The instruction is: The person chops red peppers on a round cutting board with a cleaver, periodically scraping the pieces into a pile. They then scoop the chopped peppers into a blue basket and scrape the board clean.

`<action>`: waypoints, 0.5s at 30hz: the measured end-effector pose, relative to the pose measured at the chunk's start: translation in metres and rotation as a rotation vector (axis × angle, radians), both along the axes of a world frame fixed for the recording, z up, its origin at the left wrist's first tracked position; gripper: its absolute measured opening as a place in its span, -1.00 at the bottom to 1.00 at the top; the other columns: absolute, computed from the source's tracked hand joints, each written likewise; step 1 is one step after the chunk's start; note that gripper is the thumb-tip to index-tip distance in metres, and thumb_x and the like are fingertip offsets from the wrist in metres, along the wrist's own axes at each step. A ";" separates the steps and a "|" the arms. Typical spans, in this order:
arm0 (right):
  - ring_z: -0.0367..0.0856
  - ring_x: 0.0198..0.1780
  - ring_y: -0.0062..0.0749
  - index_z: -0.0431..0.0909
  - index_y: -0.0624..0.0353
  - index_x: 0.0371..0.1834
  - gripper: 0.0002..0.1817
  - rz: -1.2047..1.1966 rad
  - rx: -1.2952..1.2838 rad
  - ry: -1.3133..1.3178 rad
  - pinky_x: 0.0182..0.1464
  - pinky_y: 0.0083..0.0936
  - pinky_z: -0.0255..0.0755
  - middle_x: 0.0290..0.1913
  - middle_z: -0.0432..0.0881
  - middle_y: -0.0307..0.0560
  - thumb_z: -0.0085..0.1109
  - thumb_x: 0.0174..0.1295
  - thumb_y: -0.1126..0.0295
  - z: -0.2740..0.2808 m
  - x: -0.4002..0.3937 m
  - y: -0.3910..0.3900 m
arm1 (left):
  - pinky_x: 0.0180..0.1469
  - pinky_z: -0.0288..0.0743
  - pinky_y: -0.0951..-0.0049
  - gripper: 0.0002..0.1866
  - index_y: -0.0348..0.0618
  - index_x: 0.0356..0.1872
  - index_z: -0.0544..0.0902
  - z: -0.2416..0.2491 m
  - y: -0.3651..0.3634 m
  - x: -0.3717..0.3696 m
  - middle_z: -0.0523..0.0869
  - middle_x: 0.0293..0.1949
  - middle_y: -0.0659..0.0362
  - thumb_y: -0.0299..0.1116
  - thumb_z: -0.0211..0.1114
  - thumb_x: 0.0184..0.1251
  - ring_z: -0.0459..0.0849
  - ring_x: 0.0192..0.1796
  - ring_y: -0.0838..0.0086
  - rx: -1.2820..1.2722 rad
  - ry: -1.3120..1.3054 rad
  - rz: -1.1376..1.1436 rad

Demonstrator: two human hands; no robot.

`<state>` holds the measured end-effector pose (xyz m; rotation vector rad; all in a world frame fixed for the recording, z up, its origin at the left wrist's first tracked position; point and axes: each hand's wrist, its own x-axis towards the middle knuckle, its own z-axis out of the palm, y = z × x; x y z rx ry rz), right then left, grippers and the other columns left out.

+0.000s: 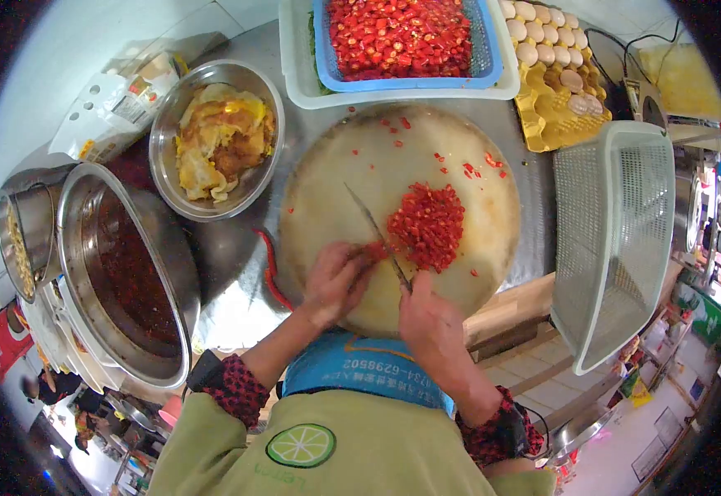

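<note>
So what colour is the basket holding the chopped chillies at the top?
Blue: the basket sits inside a white tub, seen in the head view.

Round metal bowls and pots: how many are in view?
3. A steel bowl of fried egg sits upper left, a large steel pot of red sauce lies left, and a small steel pot stands at far left; others may be hidden.

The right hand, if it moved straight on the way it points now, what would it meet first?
Probably the chopped chili pile on the board: the right hand points up along its knife towards it. Depth is hard to judge.
</note>
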<state>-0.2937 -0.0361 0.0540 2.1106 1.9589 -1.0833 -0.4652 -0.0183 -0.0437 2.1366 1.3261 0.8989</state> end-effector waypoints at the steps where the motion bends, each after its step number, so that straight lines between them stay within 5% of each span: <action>1: 0.64 -0.50 0.12 0.25 0.19 -0.27 -0.87 0.027 0.028 0.045 -0.49 0.00 0.50 -0.53 0.61 0.18 -0.03 0.26 0.42 -0.003 0.000 0.000 | -0.07 0.52 0.24 -0.67 -0.18 -0.18 0.64 -0.003 -0.001 -0.001 0.62 -0.14 0.07 -0.53 0.41 -0.08 0.61 -0.10 0.15 -0.001 0.011 -0.014; 15: 0.59 -0.48 0.23 0.24 0.22 -0.21 -0.79 -0.111 -0.047 0.045 -0.46 0.04 0.45 -0.55 0.57 0.25 -0.02 0.33 0.31 0.003 -0.004 0.022 | -0.11 0.51 0.26 -0.63 -0.19 -0.18 0.64 0.003 0.000 0.005 0.61 -0.18 0.02 -0.56 0.38 -0.15 0.60 -0.13 0.14 -0.056 -0.058 0.051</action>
